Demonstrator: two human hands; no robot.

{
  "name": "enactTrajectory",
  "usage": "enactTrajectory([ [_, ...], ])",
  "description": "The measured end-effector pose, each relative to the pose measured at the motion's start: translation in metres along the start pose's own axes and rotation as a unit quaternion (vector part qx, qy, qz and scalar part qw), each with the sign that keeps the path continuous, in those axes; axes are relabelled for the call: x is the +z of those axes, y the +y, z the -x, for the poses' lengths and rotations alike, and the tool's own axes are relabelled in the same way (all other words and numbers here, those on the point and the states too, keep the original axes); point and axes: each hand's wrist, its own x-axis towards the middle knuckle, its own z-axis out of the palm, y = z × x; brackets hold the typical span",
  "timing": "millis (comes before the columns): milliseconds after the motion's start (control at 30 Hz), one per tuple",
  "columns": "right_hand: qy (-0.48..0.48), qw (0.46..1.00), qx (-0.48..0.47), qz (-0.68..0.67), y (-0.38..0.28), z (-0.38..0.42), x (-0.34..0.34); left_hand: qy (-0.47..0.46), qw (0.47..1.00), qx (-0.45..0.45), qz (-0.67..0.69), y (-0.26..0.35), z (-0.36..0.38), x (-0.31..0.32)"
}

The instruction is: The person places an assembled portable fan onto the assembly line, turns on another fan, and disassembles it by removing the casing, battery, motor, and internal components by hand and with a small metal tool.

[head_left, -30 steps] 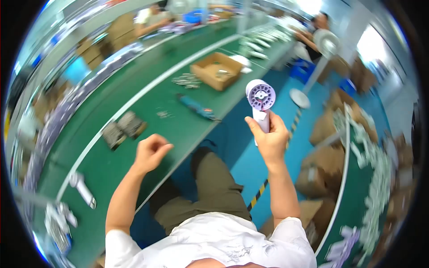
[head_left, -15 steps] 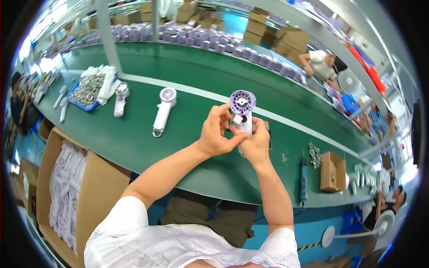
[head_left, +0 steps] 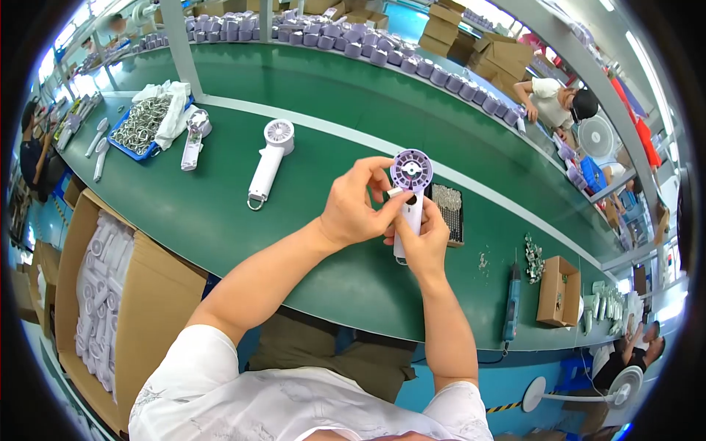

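My right hand [head_left: 425,244] is wrapped round the handle of a white and purple handheld fan [head_left: 412,213], held upright above the green bench. Its round purple head shows dark slots, and a dark opening lies just below the head. My left hand [head_left: 355,203] pinches a small white piece [head_left: 395,192] at the left of that opening; what exactly the piece is I cannot make out. Beyond the right hand sits a dark tray of small metal parts [head_left: 447,202]. Another handheld fan [head_left: 272,162] lies on the bench to the left.
A blue tray of metal rings [head_left: 143,125] and a partly open fan [head_left: 194,140] are further left. On the right lie an electric screwdriver [head_left: 512,301] and a small cardboard box [head_left: 559,290]. A large carton of white fan parts [head_left: 99,294] stands lower left. Co-workers sit around.
The white piece has turned from face-on to nearly edge-on beside the fan's opening. My view has shifted slightly, and more of the tray of metal parts shows.
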Motion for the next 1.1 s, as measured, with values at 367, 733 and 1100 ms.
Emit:
enactTrajectory([
  [367, -0.061, 0.993, 0.025, -0.096, 0.011, 0.004, 0.002, 0.007, 0.99, -0.115, 0.083, -0.014, -0.002, -0.001],
  [733, -0.055, 0.989, 0.036, -0.132, 0.019, -0.004, -0.002, -0.026, 0.972, -0.178, 0.153, -0.014, 0.009, 0.003],
  [1100, -0.046, 0.989, 0.02, -0.139, 0.021, -0.003, -0.001, -0.048, 0.963, -0.223, 0.147, -0.02, 0.018, 0.006],
])
